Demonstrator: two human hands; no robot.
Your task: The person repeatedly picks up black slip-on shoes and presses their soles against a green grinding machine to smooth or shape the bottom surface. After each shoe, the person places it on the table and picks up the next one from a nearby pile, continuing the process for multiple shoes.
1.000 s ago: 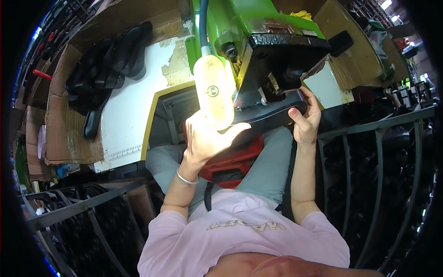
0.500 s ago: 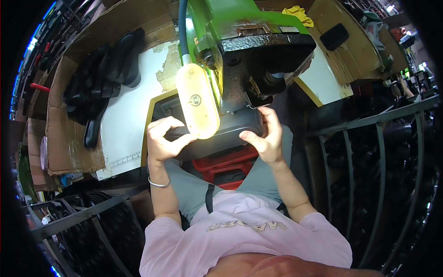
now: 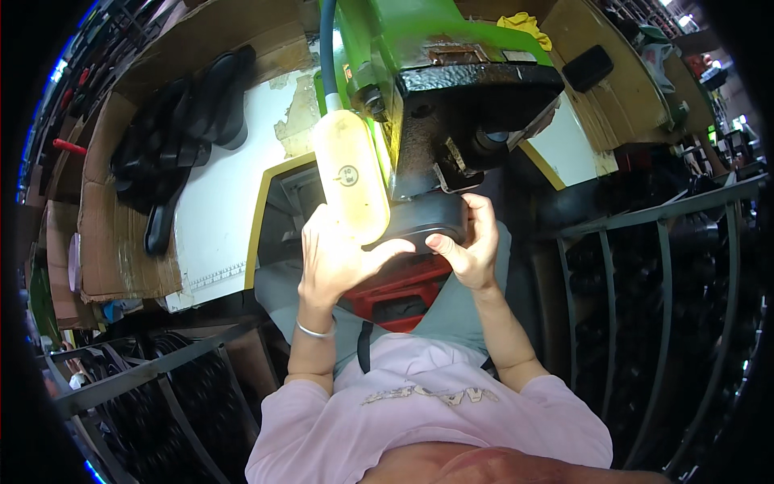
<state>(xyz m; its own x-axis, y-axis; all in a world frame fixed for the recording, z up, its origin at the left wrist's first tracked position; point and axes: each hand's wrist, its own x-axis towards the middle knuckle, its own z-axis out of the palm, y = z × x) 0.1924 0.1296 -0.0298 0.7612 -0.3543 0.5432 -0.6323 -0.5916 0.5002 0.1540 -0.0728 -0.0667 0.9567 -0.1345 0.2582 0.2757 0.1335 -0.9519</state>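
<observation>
A black, thick shoe sole point(image 3: 431, 222) sits under the black head of a green machine point(image 3: 476, 105). My right hand point(image 3: 470, 246) grips its right end, the thumb on the near edge and the fingers curled round the far side. At the left, my left hand point(image 3: 329, 262) is closed on the sole, its thumb stretched along the near edge. A glowing yellowish lamp point(image 3: 351, 177) hangs over that hand and hides part of its fingers and the sole's left part.
On the white worktable point(image 3: 218, 194), a cardboard box point(image 3: 129, 266) at the left contains several black soles point(image 3: 193, 121). Another box point(image 3: 637, 97) at the right bears a yellow cloth point(image 3: 526, 31) and a black pad point(image 3: 588, 67). Metal racks point(image 3: 665, 211) flank me; a red stool point(image 3: 395, 294) shows below.
My left hand has moved right along the sole, bringing its thumb close to my right thumb. The sole has turned, and less of it shows left of the lamp.
</observation>
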